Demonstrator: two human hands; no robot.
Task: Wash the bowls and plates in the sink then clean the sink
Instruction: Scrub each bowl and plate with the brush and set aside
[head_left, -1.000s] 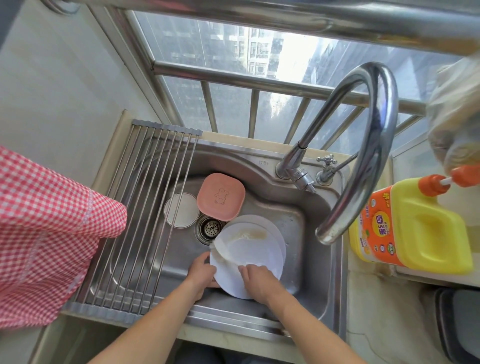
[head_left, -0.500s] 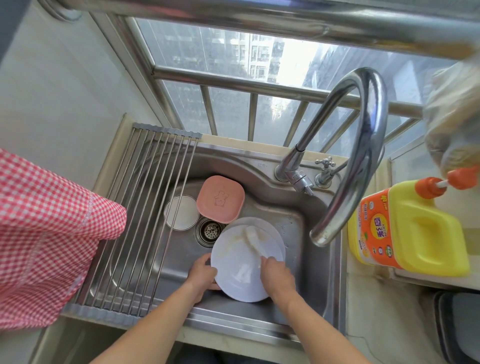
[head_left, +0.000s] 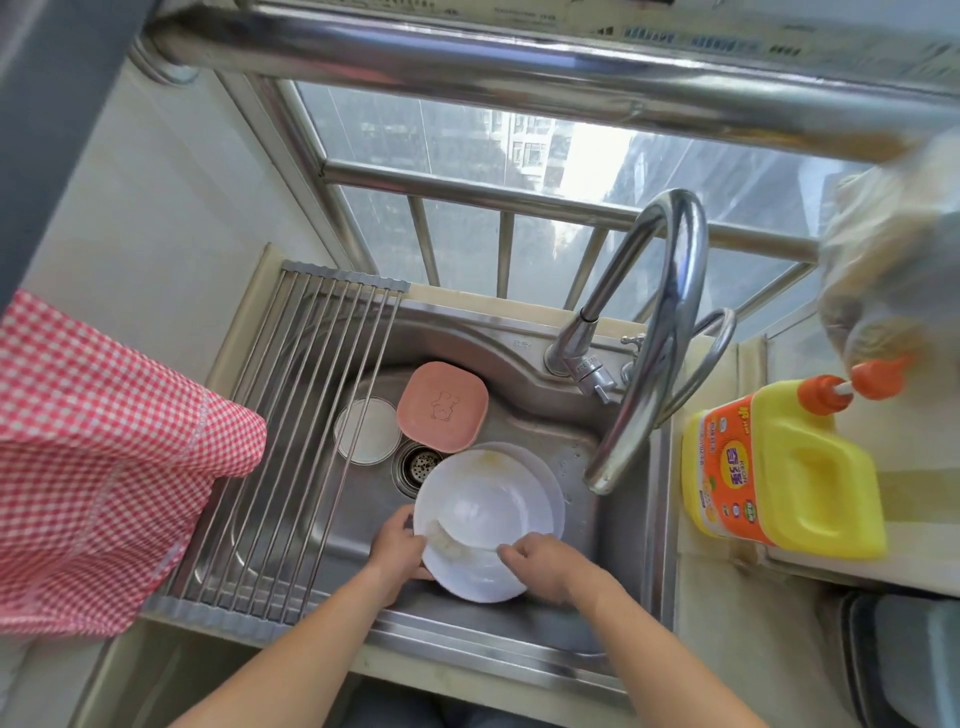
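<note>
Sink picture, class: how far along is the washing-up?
Done: nothing shows as finished; the rack holds no dishes. In hand: the left hand grips a white plate while the right hand wipes it with a cloth. Left: the pink dish, small bowl, plate beneath, then the sink.

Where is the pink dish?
The pink dish lies in the sink, at the back, just behind the drain and right of a small white bowl.

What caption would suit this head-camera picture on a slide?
Left hand steadies a white plate over the sink while the right hand wipes it with a cloth.
</note>
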